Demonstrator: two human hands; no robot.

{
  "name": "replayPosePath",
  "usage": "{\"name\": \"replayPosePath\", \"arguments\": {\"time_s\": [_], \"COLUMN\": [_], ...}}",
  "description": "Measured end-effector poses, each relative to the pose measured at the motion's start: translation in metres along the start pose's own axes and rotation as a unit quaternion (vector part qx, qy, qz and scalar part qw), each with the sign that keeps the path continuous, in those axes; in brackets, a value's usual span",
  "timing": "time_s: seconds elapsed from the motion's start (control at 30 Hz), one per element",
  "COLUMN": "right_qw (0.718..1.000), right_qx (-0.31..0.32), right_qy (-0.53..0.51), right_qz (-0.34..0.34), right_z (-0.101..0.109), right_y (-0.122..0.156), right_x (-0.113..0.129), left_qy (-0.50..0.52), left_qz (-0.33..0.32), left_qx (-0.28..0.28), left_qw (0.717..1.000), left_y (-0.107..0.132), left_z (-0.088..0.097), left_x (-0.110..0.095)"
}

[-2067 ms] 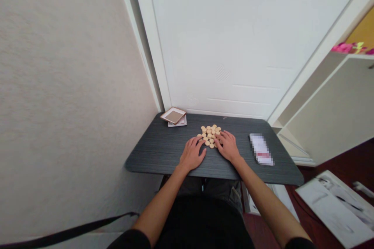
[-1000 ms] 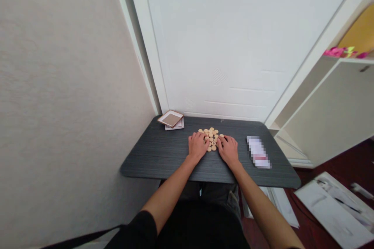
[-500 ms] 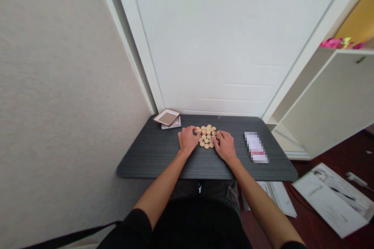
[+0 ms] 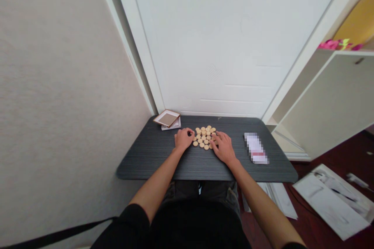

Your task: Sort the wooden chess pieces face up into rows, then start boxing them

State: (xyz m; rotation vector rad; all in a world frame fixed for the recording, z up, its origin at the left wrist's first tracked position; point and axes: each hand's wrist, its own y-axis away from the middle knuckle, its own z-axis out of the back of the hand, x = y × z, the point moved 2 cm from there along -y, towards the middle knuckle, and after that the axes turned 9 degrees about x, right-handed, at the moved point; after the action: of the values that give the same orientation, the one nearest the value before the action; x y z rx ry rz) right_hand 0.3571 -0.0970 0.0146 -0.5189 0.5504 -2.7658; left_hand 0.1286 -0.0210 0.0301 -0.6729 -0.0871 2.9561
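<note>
Several small round tan discs (image 4: 203, 136) lie in a flat cluster on a dark grey table (image 4: 152, 155). My left hand (image 4: 182, 139) rests on the table at the cluster's left edge, its fingers curled and its fingertips touching the nearest discs. At the right edge of the cluster my right hand (image 4: 222, 147) lies flat, fingers stretched out onto the discs. Neither hand lifts a disc.
A shallow square box with a brown inside (image 4: 166, 118) lies on a white lid at the table's back left. A white packet (image 4: 255, 147) lies on the right. Behind the table is a white door, a wall is left, white shelves are right, and papers (image 4: 333, 198) lie on the floor.
My left hand slid from below the cluster up to it and then out to its left edge, curling its fingers. The cluster has spread slightly leftward. My right hand stayed at the right edge.
</note>
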Motion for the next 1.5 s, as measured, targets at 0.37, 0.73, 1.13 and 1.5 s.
{"name": "replayPosePath", "arguments": {"time_s": [0.37, 0.73, 1.13, 1.5], "right_qw": [0.999, 0.996, 0.995, 0.999], "right_qx": [0.024, 0.046, 0.065, -0.031], "right_qy": [0.005, -0.005, 0.015, 0.001], "right_qz": [0.035, 0.078, 0.081, -0.02], "right_z": [0.0, -0.003, -0.009, 0.006], "right_y": [-0.001, -0.019, -0.021, -0.009], "right_x": [0.003, 0.007, 0.007, -0.034], "left_qy": [0.012, -0.046, -0.053, -0.043], "left_qz": [-0.133, -0.219, -0.215, -0.218], "left_qx": [-0.033, -0.013, 0.017, 0.01], "left_qw": [0.991, 0.974, 0.975, 0.975], "left_y": [0.032, 0.037, 0.036, 0.037], "left_z": [-0.002, -0.005, -0.009, -0.008], "left_x": [-0.007, -0.014, -0.012, -0.012]}}
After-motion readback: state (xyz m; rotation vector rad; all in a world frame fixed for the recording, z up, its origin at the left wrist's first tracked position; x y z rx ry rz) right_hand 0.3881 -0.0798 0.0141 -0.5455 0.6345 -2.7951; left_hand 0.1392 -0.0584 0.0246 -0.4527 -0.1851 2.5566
